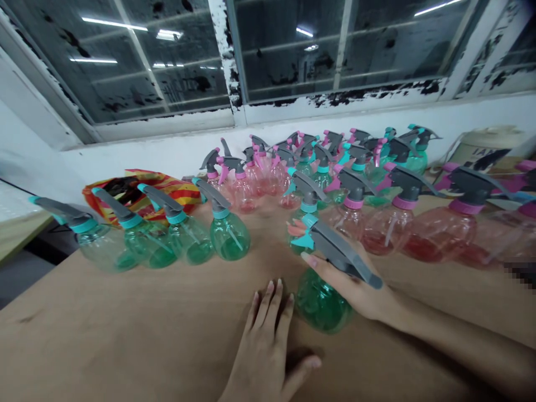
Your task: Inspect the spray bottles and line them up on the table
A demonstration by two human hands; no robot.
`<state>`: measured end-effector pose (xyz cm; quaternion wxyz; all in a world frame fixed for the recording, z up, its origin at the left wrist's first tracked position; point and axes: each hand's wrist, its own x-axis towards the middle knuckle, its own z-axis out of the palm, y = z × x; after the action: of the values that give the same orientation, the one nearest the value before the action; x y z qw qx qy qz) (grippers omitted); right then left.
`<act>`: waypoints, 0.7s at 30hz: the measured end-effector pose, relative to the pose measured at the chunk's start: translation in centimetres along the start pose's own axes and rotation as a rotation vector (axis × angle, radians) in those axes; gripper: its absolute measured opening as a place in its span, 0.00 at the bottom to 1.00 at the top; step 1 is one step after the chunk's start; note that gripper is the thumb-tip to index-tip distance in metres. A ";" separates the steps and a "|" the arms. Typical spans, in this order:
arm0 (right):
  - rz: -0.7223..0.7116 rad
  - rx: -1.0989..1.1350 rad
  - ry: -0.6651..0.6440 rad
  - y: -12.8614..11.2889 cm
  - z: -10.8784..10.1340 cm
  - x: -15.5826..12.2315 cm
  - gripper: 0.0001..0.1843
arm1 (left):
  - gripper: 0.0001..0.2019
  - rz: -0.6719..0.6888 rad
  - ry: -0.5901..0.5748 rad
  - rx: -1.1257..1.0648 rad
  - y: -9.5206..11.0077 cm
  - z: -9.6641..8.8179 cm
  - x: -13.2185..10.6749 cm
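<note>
In the head view my right hand [362, 287] is wrapped around the neck of a green spray bottle [322, 304], just below its grey and turquoise trigger head. The bottle is tilted a little, and its nozzle points to the upper left. Some of my right fingers are hidden behind the trigger head. Beside it, my left hand [268, 340] lies palm down on the wooden table [167, 329], fingers spread and holding nothing. Its fingertips are close to the bottle's left side. Directly behind the held bottle stands another green spray bottle [307, 206].
Several green spray bottles [229, 237] form a row at left; pink ones [385, 229] line the right. A crowd of mixed bottles [272, 173] stands farther back. A red and yellow bag [180, 192] lies by the wall, and a beige container [486, 148] sits at far right, below windows.
</note>
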<state>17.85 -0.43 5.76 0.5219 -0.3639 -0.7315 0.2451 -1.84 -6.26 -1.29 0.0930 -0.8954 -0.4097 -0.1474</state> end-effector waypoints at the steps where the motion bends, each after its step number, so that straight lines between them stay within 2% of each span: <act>1: 0.003 0.011 0.009 0.0 0.0 0.0 0.11 | 0.37 0.001 -0.001 -0.002 0.0 0.0 0.0; 4: 0.041 0.076 0.005 0.1 0.0 0.0 0.13 | 0.37 0.000 0.004 -0.006 0.0 0.2 0.0; 12: 0.022 0.045 -0.081 0.1 -0.4 0.1 0.17 | 0.38 -0.022 0.000 -0.053 -0.1 0.2 -0.2; 15: 0.022 0.069 -0.101 -0.1 -0.5 0.2 0.14 | 0.39 -0.020 0.001 -0.051 -0.2 0.2 -0.3; 18: 0.044 0.070 -0.072 -0.2 -0.4 0.1 0.09 | 0.39 -0.006 0.014 -0.027 -0.1 0.2 -0.3; 21: 0.072 0.048 -0.055 -0.2 -0.3 0.0 0.07 | 0.38 0.001 0.014 -0.013 -0.1 0.1 -0.2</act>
<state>18.03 -0.56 6.02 0.5011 -0.3705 -0.7259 0.2911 -2.04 -6.33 -1.50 0.0900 -0.8952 -0.4075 -0.1564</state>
